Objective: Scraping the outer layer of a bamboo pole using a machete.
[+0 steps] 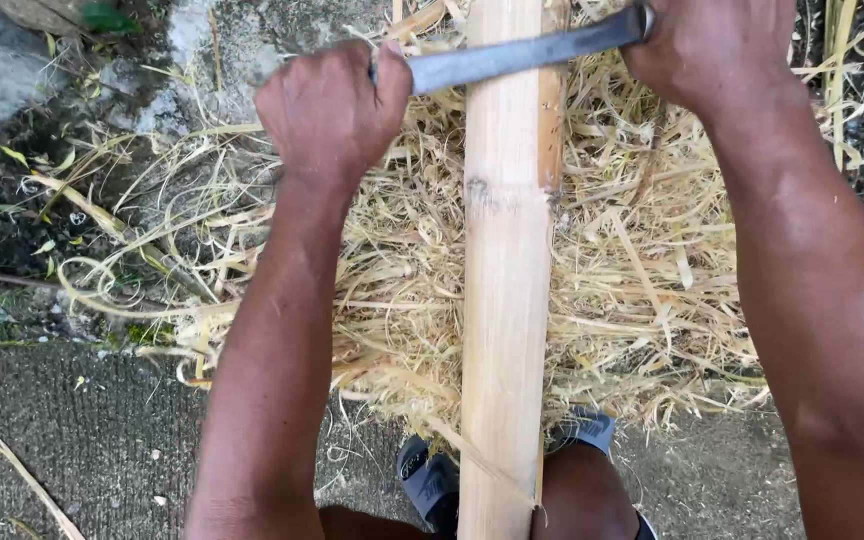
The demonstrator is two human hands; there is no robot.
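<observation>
A pale bamboo pole (504,290) runs from the bottom middle up past the top edge, with a node ring about a third of the way down. Across it near the top lies a long grey metal blade (512,58). My left hand (330,112) is closed around the blade's left end, left of the pole. My right hand (712,45) grips the blade's right end at the top right. Both forearms reach up along either side of the pole.
A thick heap of straw-coloured bamboo shavings (632,290) lies under and around the pole. Grey concrete ground (72,440) fills the lower left, with soil and a stone at the upper left. A dark sandal (430,485) shows beneath the pole's near end.
</observation>
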